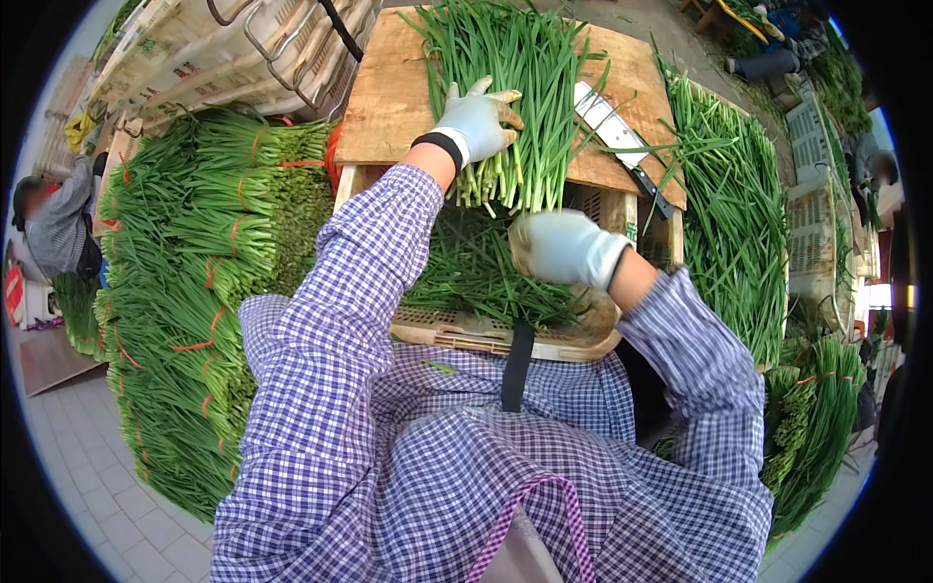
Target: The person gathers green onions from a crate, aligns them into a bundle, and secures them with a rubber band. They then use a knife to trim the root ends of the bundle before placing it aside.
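Note:
A loose heap of garlic chives (pixel 525 65) lies on a wooden board (pixel 386 87), its pale cut ends reaching over the front edge. My left hand (pixel 477 124), in a whitish glove, rests on the heap with its fingers spread. Just below the stem ends is my gloved right hand (pixel 565 248), its fingers curled and blurred; whether they grip anything is hidden. To the right of the heap, a broad-bladed kitchen knife (pixel 611 130) lies on the board, its black handle towards me. Under the board's front edge, a plastic crate (pixel 474 335) holds loose green leaves (pixel 488 280).
Bundles of chives tied with orange bands (pixel 226 240) are piled at my left. More chives (pixel 729 218) fill the space right of the board. Stacked white crates (pixel 197 73) stand at the upper left. A black strap (pixel 517 364) hangs over the crate's rim. Other people work farther off.

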{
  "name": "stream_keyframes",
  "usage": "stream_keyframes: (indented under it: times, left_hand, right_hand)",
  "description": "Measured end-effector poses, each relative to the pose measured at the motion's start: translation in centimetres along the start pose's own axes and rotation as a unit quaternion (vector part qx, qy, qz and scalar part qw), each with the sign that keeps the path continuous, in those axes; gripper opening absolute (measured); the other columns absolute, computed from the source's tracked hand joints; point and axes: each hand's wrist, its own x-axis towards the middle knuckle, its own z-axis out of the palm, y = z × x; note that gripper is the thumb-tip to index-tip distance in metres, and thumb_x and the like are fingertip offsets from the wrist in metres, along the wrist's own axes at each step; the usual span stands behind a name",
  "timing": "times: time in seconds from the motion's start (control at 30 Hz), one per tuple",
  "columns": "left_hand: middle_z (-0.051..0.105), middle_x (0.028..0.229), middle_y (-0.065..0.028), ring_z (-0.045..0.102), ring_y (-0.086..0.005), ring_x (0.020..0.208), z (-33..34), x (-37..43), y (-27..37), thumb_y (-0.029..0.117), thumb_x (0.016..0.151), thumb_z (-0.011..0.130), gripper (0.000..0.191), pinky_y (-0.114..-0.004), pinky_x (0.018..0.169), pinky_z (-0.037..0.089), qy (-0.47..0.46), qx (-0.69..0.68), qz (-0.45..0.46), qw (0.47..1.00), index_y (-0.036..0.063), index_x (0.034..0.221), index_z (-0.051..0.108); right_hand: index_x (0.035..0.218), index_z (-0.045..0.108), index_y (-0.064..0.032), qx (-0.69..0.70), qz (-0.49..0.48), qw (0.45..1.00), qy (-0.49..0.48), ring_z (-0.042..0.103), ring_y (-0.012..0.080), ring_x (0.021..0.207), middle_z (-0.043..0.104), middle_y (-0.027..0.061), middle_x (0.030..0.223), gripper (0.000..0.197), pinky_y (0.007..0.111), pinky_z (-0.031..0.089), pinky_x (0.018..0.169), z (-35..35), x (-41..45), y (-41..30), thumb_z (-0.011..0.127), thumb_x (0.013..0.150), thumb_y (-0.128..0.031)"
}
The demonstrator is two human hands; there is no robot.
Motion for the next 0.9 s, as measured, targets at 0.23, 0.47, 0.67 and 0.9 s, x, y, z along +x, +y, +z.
stream_keyframes:
  times: [0.23, 0.47, 0.67, 0.9]
  left_hand:
    - [0.038, 0.155, 0.0088, 0.017, -0.0285, 0.149, 0.1, 0.6, 0.5, 0.037, 0.09, 0.061, 0.028, -0.063, 0.118, 0.005, -0.014, 0.028, -0.001, 0.999, 0.0291, 0.115, 0.072]
    - [0.035, 0.156, 0.0087, 0.011, -0.0301, 0.15, -0.1, 0.5, -0.4, 0.032, 0.091, 0.061, 0.028, -0.064, 0.118, 0.0, -0.029, 0.016, 0.01, 0.999, 0.0319, 0.117, 0.07]
    - [0.035, 0.156, 0.0087, 0.011, -0.0301, 0.151, 0.2, 1.0, -0.3, 0.027, 0.09, 0.061, 0.028, -0.064, 0.117, 0.0, -0.051, 0.005, -0.004, 0.999, 0.0325, 0.116, 0.071]
    - [0.035, 0.157, 0.0043, 0.015, -0.0365, 0.149, 1.5, 1.5, -1.6, 0.026, 0.089, 0.056, 0.031, -0.068, 0.115, 0.005, 0.023, -0.056, 0.116, 0.991, 0.0247, 0.117, 0.07]
  right_hand:
    - [0.094, 0.07, -0.0062, -0.041, 0.118, 0.97, 0.208, 0.069, 0.0352, 0.089, 0.071, 0.0167, 0.097, 0.028, 0.044, 0.055, 0.078, -3.3, 3.2, 0.8, 0.06, 0.09, -0.032]
    - [0.088, 0.068, -0.0062, -0.122, 0.136, 0.968, 0.173, 0.07, 0.0329, 0.085, 0.071, 0.0132, 0.092, 0.014, 0.042, 0.056, 0.072, -1.8, 6.6, 1.2, 0.059, 0.082, -0.015]
    - [0.092, 0.072, -0.0061, -0.119, 0.116, 0.978, 0.124, 0.072, 0.0307, 0.087, 0.073, 0.0136, 0.093, 0.017, 0.04, 0.056, 0.07, -1.6, 4.1, 0.0, 0.058, 0.085, -0.013]
    - [0.085, 0.065, -0.003, 0.147, -0.093, 0.979, -0.106, 0.062, 0.0378, 0.074, 0.066, 0.0196, 0.082, 0.024, 0.045, 0.049, 0.068, -1.5, -4.6, -0.4, 0.058, 0.087, -0.026]
